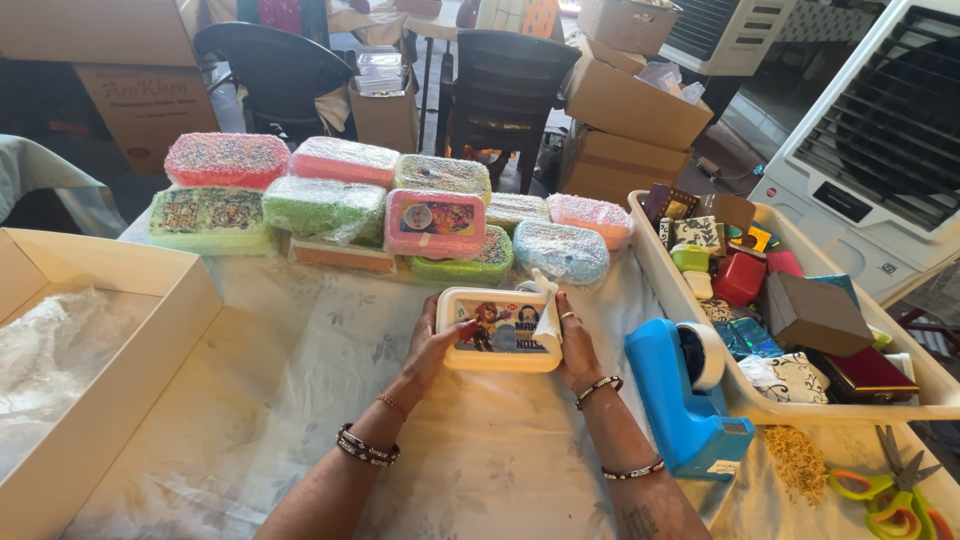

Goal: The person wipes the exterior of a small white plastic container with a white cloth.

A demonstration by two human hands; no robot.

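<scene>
lunch box [498, 328] flat on desk [480, 460], centre | long axis left-right, pictured lid up | left hand [437, 347] grip clasps left end | right hand [573, 345] grip clasps right end | blue tape dispenser [685, 395] just right

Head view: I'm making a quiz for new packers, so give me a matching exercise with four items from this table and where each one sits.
Things:
1. lunch box with cartoon lid
2. blue tape dispenser
3. scissors
4. open cardboard box

Places:
A. far left edge of the table
B. between the left hand and right hand
C. bottom right corner, below the white tray
D. just right of the right forearm

Pairs: 1-B, 2-D, 3-C, 4-A
</scene>
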